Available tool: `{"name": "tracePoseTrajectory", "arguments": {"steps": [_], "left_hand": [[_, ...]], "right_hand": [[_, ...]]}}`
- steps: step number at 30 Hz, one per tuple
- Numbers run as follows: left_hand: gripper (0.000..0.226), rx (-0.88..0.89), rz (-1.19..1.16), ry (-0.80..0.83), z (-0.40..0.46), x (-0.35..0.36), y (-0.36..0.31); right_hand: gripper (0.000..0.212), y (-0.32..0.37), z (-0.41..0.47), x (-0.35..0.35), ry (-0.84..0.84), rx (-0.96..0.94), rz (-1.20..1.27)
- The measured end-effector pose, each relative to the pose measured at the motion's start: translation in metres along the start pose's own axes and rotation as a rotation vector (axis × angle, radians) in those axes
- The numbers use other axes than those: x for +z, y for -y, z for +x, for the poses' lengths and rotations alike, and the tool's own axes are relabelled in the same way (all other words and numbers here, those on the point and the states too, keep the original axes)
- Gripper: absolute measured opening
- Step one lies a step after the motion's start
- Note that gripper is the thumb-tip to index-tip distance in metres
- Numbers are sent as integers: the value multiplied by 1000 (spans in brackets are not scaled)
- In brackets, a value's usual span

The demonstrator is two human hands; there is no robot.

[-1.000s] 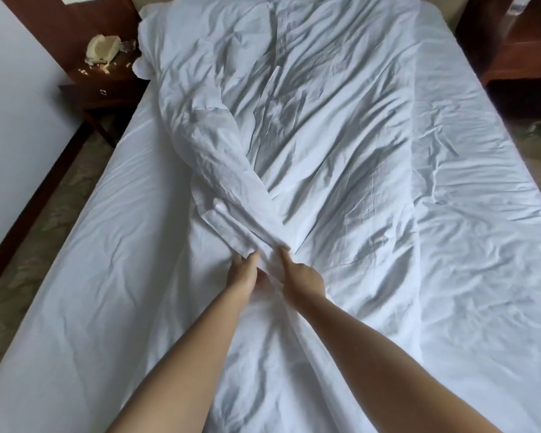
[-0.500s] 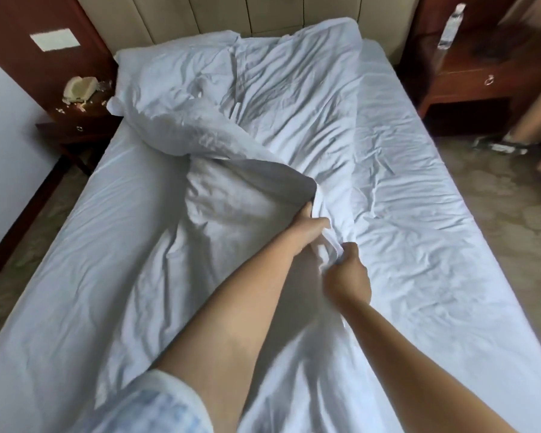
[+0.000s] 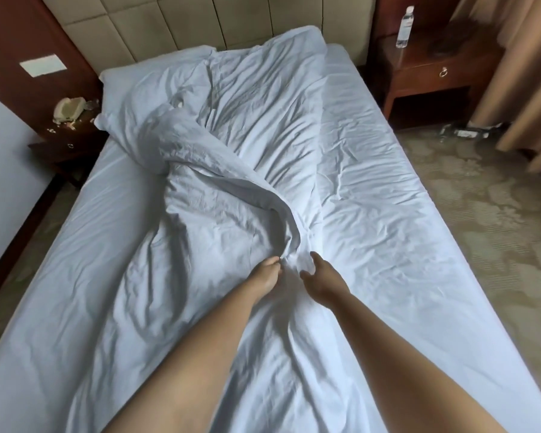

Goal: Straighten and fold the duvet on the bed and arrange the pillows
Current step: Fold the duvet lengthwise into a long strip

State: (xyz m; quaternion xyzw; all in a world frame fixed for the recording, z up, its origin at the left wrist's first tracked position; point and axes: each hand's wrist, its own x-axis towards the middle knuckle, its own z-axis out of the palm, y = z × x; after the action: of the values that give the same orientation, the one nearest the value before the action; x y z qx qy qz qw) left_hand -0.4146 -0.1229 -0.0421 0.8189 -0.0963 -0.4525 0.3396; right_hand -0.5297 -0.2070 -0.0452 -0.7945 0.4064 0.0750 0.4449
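A crumpled white duvet (image 3: 231,145) runs down the middle of the bed (image 3: 388,220), with a thick fold (image 3: 219,195) turned over toward the right. My left hand (image 3: 267,276) pinches the end of that fold near the bed's centre. Just to its right, my right hand (image 3: 320,278) rests over the fabric, thumb and fingers spread in a curve, holding nothing. A white pillow (image 3: 138,82) lies at the head on the left, partly under the duvet.
A padded headboard (image 3: 200,23) stands behind the bed. The left nightstand (image 3: 63,142) carries a telephone (image 3: 67,109). The right nightstand (image 3: 431,73) holds a water bottle (image 3: 405,26). Curtains (image 3: 519,73) hang at the right over patterned carpet (image 3: 487,214).
Both hands swung the duvet fold from the left across to the right and lowered it onto the bed. My right hand has let go; the view now shows more headboard.
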Motion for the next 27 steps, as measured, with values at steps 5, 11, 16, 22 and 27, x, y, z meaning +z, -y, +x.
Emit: {"name": "tracePoseTrajectory", "arguments": {"steps": [5,11,16,22,27], "left_hand": [[51,65,161,-67,-47,-9,6],[55,243,226,-82,-127,-15,12],[46,356,223,-58,-176,-8,20],[42,412,285,-139,-203,21,-1],[44,404,316,-171,-205,68,-26]], "right_hand": [[62,15,-58,-12,-37,-55,-63],[62,29,-141,-23,-134,-105,-221],[59,29,-197,-28,-191,-132,-317],[60,-2,-228,-63,-235,-159,-311],[58,-44,-220,-107,-229,-189,-354]]}}
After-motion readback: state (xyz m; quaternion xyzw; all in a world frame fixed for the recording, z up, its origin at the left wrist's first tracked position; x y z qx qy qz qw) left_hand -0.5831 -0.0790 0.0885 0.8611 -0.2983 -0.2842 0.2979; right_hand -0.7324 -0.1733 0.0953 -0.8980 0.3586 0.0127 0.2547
